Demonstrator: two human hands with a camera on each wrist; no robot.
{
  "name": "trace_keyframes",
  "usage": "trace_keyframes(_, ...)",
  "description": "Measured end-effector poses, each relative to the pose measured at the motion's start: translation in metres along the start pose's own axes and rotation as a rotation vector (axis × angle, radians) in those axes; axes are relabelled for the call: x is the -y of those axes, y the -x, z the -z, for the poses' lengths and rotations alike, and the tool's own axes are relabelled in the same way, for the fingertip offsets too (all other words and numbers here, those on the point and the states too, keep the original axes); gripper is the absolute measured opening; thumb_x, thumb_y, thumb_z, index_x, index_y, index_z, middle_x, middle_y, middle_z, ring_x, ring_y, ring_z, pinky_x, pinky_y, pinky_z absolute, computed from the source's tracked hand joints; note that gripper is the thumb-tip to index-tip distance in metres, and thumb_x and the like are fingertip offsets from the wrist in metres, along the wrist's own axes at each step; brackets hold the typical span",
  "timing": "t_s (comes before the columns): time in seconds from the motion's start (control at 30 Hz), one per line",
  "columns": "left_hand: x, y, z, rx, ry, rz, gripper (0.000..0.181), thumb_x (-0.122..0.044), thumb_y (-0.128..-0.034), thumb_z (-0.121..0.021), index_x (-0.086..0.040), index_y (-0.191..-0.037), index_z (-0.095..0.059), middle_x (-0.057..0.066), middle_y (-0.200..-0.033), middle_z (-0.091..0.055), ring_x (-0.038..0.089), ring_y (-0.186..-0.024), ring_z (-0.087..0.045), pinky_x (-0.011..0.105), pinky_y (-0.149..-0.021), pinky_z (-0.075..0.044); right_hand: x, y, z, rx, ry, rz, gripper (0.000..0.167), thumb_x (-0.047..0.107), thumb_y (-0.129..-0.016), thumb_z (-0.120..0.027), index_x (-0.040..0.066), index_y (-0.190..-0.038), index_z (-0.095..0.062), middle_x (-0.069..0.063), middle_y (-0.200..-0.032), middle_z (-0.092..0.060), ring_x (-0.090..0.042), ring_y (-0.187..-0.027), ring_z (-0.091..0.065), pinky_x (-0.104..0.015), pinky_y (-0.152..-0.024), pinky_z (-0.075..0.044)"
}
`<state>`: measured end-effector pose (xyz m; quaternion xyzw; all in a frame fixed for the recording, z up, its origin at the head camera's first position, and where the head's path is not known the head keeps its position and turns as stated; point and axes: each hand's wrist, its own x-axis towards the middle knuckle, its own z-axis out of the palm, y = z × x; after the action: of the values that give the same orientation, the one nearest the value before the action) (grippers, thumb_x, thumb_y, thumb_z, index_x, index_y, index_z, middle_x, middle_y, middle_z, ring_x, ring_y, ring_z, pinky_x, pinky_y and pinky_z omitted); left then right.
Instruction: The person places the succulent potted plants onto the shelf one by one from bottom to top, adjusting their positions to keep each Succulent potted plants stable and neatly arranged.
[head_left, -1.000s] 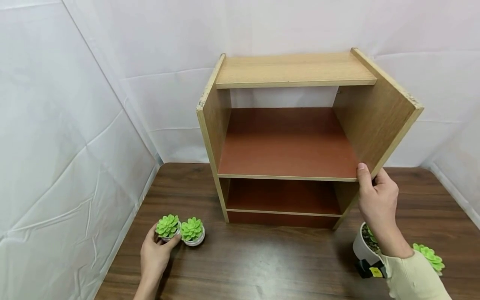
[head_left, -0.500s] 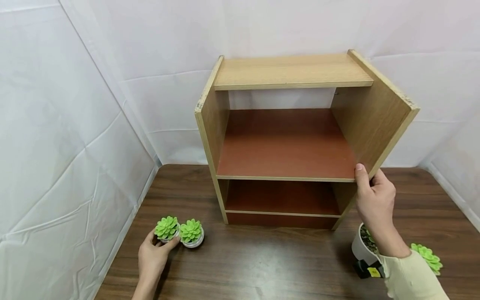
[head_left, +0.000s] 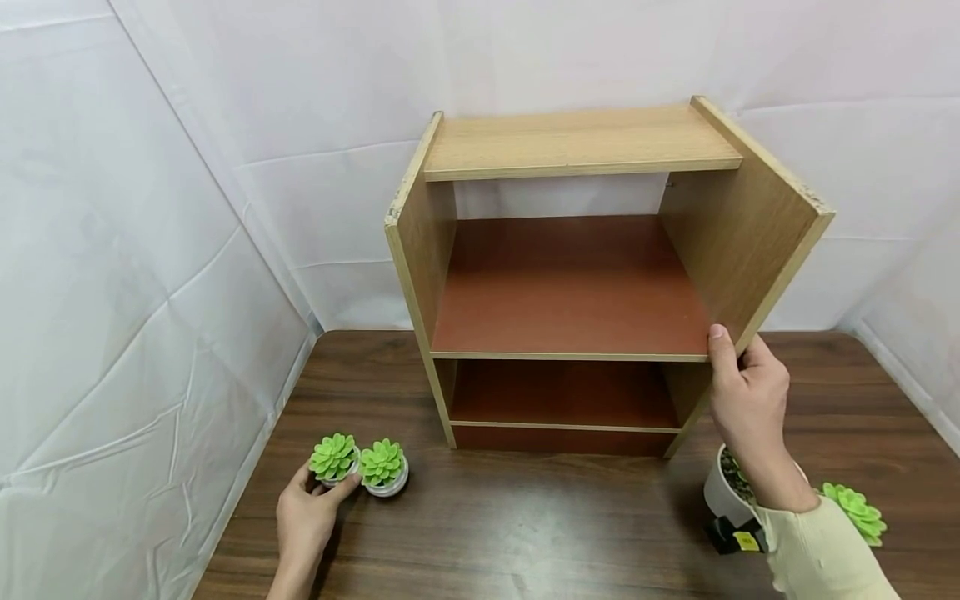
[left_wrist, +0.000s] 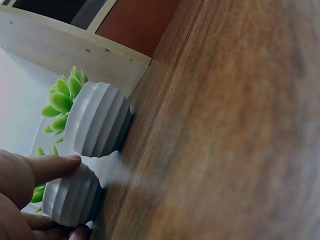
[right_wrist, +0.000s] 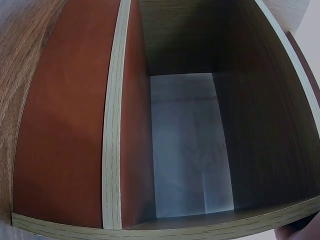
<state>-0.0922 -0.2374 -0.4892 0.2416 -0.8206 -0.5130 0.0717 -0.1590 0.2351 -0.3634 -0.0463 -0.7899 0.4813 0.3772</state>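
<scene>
My left hand (head_left: 307, 510) grips a small potted succulent (head_left: 334, 457) by its pot, thumb on one side and fingers on the other. In the left wrist view its ribbed white pot (left_wrist: 74, 196) stands on the table. Right beside it is a second potted succulent (head_left: 383, 467), of the same kind. My right hand (head_left: 750, 400) pinches the front edge of the right side panel of a wooden shelf unit (head_left: 570, 283), thumb inside at the middle shelf and fingers outside. In the right wrist view only a bit of that hand (right_wrist: 287, 232) shows.
Near my right forearm stands a larger white pot (head_left: 722, 493) with soil, partly covered by the wrist and its camera (head_left: 735, 537). Another green succulent (head_left: 853, 512) shows behind the sleeve. White cloth (head_left: 150, 250) hangs around the brown wooden table (head_left: 525, 525).
The head view has shifted very slightly. Both hands keep their holds, and the plants and shelf unit stand as before.
</scene>
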Motion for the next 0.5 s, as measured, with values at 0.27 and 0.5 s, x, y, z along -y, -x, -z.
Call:
trace_keyframes(0.27, -0.0003, -0.0006, -0.0012, -0.024, 0.007, 0.049, 0.089, -0.034, -0.0797, -0.084, 0.005, -0.146, -0.039, 0.032, -0.144, -0.039, 0.049, -0.126, -0.043, 0.055, -0.096, -0.043, 0.0, 0.0007, 0.0004, 0.009, -0.001, -0.004, 0.032, 0.028, -0.1, -0.058, -0.002, -0.093, -0.067, 0.009, -0.07, -0.06, -0.008, -0.065, -0.053, -0.018, -0.056, -0.038)
trace_keyframes(0.5, -0.0026, 0.0012, 0.0001, -0.044, -0.001, 0.043, 0.09, -0.036, -0.079, -0.084, 0.004, -0.147, -0.039, 0.031, -0.145, -0.038, 0.05, -0.126, -0.042, 0.055, -0.096, -0.042, -0.0004, 0.0004, -0.0001, 0.002, 0.0, -0.001, 0.034, 0.029, -0.1, -0.058, -0.003, -0.092, -0.067, 0.004, -0.069, -0.061, -0.008, -0.064, -0.053, -0.018, -0.056, -0.038)
